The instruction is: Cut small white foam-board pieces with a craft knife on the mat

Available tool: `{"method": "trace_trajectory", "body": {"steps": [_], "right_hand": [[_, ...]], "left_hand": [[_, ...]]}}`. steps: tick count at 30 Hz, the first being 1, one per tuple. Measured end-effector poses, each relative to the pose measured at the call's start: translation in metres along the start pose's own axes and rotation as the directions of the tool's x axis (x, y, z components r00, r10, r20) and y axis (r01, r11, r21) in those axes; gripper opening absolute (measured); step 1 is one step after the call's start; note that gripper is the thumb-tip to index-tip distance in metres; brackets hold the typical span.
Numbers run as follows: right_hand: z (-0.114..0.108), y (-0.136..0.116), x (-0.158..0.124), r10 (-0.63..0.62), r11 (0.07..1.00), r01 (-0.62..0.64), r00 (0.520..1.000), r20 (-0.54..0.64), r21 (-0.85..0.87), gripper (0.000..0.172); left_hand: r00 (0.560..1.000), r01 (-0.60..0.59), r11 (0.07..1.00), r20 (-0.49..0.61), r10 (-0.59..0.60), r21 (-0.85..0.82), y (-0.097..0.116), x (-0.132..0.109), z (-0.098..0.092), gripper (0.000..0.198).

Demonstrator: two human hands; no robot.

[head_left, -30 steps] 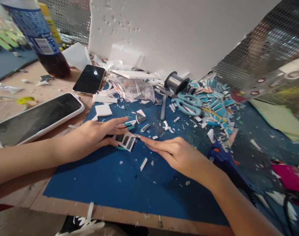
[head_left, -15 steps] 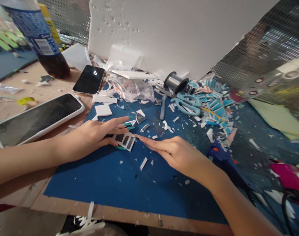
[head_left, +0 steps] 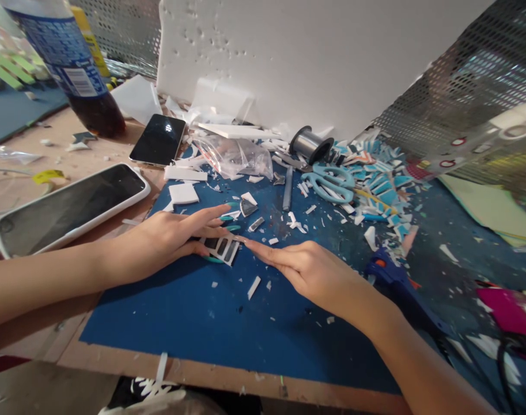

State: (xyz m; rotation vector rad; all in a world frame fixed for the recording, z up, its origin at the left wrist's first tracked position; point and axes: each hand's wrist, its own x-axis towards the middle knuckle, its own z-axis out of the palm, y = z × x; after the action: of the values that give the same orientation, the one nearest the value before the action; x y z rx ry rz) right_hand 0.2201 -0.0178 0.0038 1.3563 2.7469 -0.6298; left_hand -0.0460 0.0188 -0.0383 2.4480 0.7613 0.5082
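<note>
A small white frame with dark rectangular windows [head_left: 230,252] lies on the blue mat [head_left: 180,323]. My left hand [head_left: 171,236] rests over its left part, thumb at the near side and fingers at the far side, holding it. My right hand [head_left: 299,264] comes from the right with fingers pressed together; its fingertips touch the frame's upper right corner. Whether they pinch something small there is too fine to make out. White scraps lie near both hands, among them a narrow strip [head_left: 254,287].
Behind the hands are blue scissors [head_left: 332,187], a wire spool [head_left: 309,145], a plastic bag [head_left: 237,158] and a heap of blue-white scraps [head_left: 379,184]. A glue gun [head_left: 401,288] lies right. Two phones [head_left: 72,210] and a bottle [head_left: 79,75] stand or lie left.
</note>
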Motion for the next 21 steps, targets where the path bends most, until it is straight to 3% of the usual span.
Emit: {"method": "trace_trajectory", "body": {"steps": [7,21], "right_hand": [[-0.0003,0.0010,0.0027,-0.005,1.000,0.006,1.000,0.018,-0.017,0.055],[-0.0005,-0.0016,0.0001,0.007,0.987,-0.001,0.999,0.035,-0.158,0.065]], "left_hand": [[0.999,0.021,0.998,0.030,-0.020,-0.058,0.0022,0.0024,-0.0017,0.056],[0.999,-0.029,0.996,-0.015,0.030,0.090,0.0002,-0.0008,0.0013,0.054]]}}
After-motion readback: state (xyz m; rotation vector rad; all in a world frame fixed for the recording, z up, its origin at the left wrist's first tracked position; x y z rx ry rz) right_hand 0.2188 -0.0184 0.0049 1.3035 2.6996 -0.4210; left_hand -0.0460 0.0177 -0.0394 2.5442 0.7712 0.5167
